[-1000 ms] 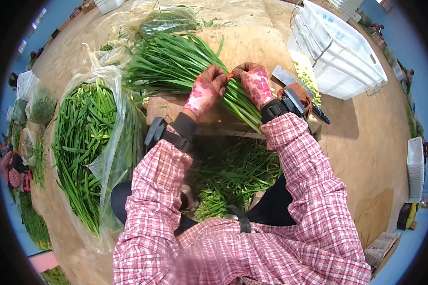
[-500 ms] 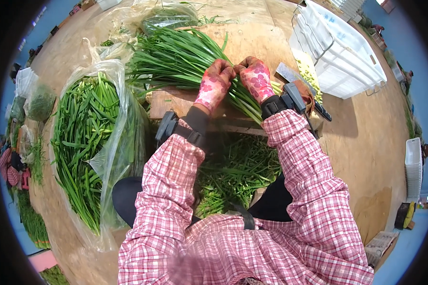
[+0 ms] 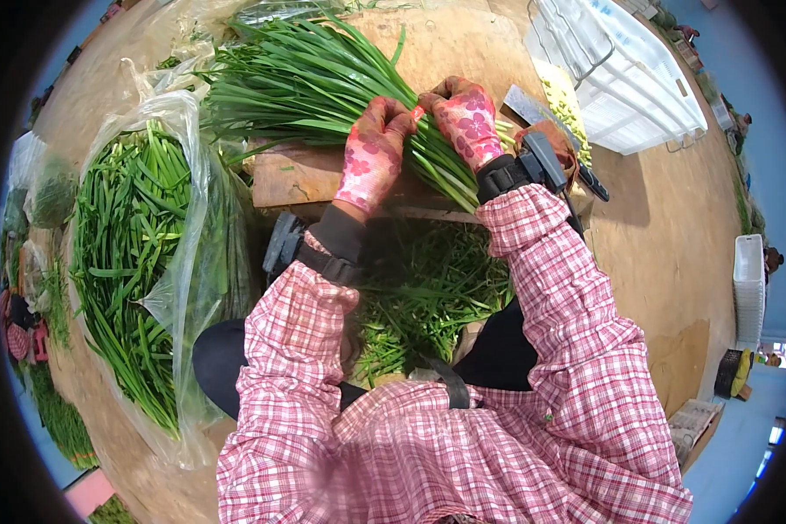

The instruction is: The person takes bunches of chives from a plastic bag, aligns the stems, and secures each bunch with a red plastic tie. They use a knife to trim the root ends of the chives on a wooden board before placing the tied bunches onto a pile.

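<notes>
A bunch of long green leafy stalks (image 3: 306,79) lies diagonally across a wooden board (image 3: 445,39), pale ends toward me. My left hand (image 3: 374,153), in a pink floral glove, is closed with pinched fingers at a red band (image 3: 417,113) around the bunch. My right hand (image 3: 463,122), gloved alike, is closed on the band from the other side. Just right of it lie a wide metal blade (image 3: 524,105) with a black handle and a yellow strip (image 3: 559,96) with small pale pieces on it.
An open plastic bag of greens (image 3: 127,253) is at my left. A white plastic crate (image 3: 629,105) stands at back right, stacked white baskets (image 3: 747,288) farther right. Loose greens (image 3: 424,297) lie below the board. Other people (image 3: 22,327) sit at the far edges.
The whole view has shifted so the scene sits higher in the picture. My hands stay together at the red band, their fingers and wrists slightly repositioned.
</notes>
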`<action>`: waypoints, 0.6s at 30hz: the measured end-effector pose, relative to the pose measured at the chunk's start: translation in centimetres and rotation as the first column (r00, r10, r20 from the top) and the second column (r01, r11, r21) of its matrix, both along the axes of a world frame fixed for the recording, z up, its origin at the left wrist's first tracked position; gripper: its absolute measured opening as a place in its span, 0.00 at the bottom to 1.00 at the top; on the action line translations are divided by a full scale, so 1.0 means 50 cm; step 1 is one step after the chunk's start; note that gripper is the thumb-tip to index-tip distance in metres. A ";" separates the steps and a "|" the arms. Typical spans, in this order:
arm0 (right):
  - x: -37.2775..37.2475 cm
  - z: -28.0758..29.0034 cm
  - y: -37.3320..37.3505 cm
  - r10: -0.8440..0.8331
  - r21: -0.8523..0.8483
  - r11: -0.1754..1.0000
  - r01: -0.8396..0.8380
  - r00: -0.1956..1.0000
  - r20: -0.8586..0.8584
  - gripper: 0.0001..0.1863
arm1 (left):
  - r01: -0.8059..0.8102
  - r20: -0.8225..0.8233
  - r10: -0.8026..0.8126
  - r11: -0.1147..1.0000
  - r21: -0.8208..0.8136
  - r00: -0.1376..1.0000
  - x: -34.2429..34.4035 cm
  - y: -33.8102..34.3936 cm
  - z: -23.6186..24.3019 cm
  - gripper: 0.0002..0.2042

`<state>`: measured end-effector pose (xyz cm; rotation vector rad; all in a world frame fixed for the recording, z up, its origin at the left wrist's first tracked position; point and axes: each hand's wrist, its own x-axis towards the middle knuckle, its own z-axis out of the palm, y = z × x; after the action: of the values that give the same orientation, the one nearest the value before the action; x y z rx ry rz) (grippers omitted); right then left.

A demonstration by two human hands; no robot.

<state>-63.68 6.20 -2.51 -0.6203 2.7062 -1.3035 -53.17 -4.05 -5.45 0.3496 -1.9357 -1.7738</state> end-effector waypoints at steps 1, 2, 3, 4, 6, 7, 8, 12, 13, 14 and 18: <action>0.001 -0.003 -0.001 0.002 -0.002 1.000 -0.002 1.000 0.004 0.15 | -0.002 0.004 0.002 1.000 -0.002 1.000 0.005 -0.007 0.010 0.03; 0.001 -0.007 -0.002 -0.003 -0.015 1.000 0.003 1.000 -0.017 0.14 | 0.032 0.010 -0.035 0.972 0.234 0.999 0.009 -0.013 0.023 0.03; 0.002 -0.007 -0.002 -0.011 -0.029 1.000 0.010 0.999 -0.041 0.13 | 0.065 0.003 -0.074 0.887 0.457 0.997 0.010 -0.016 0.031 0.03; 0.005 -0.005 -0.001 -0.010 -0.033 0.999 0.008 0.999 -0.040 0.13 | 0.056 -0.043 -0.038 0.808 0.587 0.998 0.000 -0.020 0.034 0.03; 0.017 -0.002 0.005 -0.039 -0.160 0.986 0.037 0.999 -0.005 0.12 | 0.060 -0.055 -0.031 0.709 0.703 0.998 -0.010 -0.029 0.031 0.05; 0.019 -0.004 0.009 -0.036 -0.166 0.986 0.035 0.999 -0.004 0.12 | 0.015 -0.002 -0.019 0.692 0.722 1.000 -0.016 -0.033 0.037 0.05; 0.020 -0.009 0.015 -0.020 -0.188 0.982 0.010 0.998 -0.052 0.10 | 0.013 -0.002 -0.016 0.696 0.718 1.000 -0.026 -0.030 0.034 0.05; 0.045 -0.023 0.024 0.095 -0.191 0.962 -0.196 0.894 -0.438 0.07 | -0.067 -0.026 0.124 0.688 0.723 0.992 -0.044 -0.017 0.039 0.06; 0.050 -0.022 0.026 0.155 -0.130 0.948 -0.289 0.781 -0.605 0.06 | -0.106 0.017 0.125 0.753 0.649 0.992 -0.043 -0.015 0.044 0.06; 0.056 -0.021 0.025 0.208 -0.070 0.945 -0.318 0.755 -0.622 0.07 | -0.111 0.031 0.110 0.866 0.488 0.993 -0.042 -0.014 0.048 0.05; 0.052 -0.003 0.027 0.287 -0.066 0.924 -0.376 0.798 -0.530 0.06 | -0.045 0.094 0.055 0.994 -0.102 0.994 -0.025 -0.025 0.062 0.06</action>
<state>-61.07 7.56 -2.68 -1.5944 2.6687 -1.4357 -54.44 -5.31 -2.35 0.4522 -2.0559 -1.6489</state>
